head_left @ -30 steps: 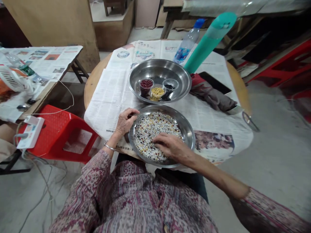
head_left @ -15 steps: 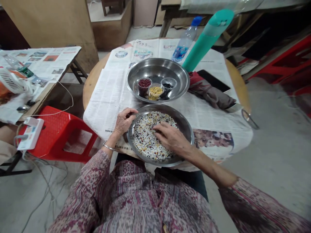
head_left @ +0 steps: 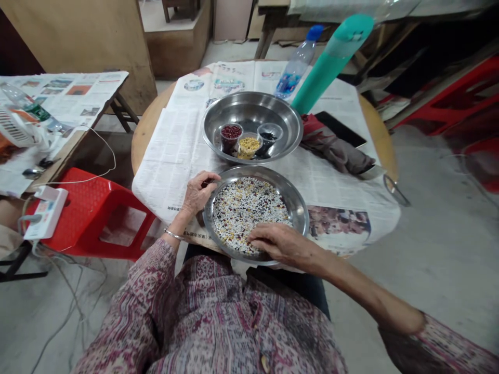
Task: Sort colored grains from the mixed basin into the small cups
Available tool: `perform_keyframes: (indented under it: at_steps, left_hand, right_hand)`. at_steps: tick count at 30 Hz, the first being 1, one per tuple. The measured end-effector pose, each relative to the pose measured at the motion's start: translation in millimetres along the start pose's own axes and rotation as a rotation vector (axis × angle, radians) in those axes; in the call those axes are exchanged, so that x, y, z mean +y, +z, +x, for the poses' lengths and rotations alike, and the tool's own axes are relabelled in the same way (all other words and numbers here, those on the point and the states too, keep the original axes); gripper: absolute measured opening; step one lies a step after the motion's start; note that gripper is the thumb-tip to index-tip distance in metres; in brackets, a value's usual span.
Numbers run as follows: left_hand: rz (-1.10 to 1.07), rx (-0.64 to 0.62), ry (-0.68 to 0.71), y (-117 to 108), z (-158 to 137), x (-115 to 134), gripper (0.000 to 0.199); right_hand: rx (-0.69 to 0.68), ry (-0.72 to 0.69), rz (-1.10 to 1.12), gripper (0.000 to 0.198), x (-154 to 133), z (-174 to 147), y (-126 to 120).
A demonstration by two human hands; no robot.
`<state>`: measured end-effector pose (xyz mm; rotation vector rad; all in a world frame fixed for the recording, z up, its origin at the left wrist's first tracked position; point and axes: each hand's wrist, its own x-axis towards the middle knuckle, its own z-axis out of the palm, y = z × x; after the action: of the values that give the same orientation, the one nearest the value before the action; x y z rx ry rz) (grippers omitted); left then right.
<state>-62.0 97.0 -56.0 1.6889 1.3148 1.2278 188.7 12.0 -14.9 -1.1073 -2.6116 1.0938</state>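
Note:
A shallow metal basin (head_left: 299,218) at the table's near edge holds a layer of mixed white, black, yellow and red grains and beans (head_left: 237,215). At its left rim, my left hand (head_left: 198,195) has its fingers curled on the edge. My right hand (head_left: 278,241) is over the near right part of the mix, fingertips drawn together down at the grains; anything between them is too small to make out. Behind stands a larger metal basin (head_left: 210,117) with three clear plastic cups: red beans (head_left: 231,133), yellow beans (head_left: 249,145) and black beans (head_left: 268,136).
Newspaper (head_left: 163,150) covers the round table. Behind the rear basin are a blue-capped plastic bottle (head_left: 294,67) and a tall turquoise bottle (head_left: 327,67). A folded umbrella (head_left: 337,148) lies right of it, by a dark phone (head_left: 345,130). A red stool (head_left: 93,208) carries a power strip (head_left: 47,213).
My right hand has moved from the middle of the grains toward the near side of the basin. My left hand stays at the left rim.

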Motion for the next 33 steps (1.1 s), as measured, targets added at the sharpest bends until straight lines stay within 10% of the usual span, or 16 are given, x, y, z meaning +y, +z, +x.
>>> perform_keyframes:
  at_steps: [6,13,22,33]
  left_hand:
    - [-0.009,-0.004,0.008,-0.7,-0.2,0.7,0.020]
    - [0.010,-0.004,0.003,-0.2,-0.9,0.2,0.020]
    - [0.001,-0.013,-0.011,-1.6,0.3,2.5,0.019]
    - [0.005,-0.001,-0.013,-1.0,-0.9,3.2,0.019]
  right_hand:
    - [0.149,-0.032,0.027,0.026,13.0,33.1,-8.5]
    - [0.520,0.245,-0.074,0.027,35.4,47.9,-21.2]
    - [0.471,-0.009,0.022,0.027,-6.2,75.4,3.9]
    - [0.579,0.425,0.014,0.030,37.8,34.9,-15.3]
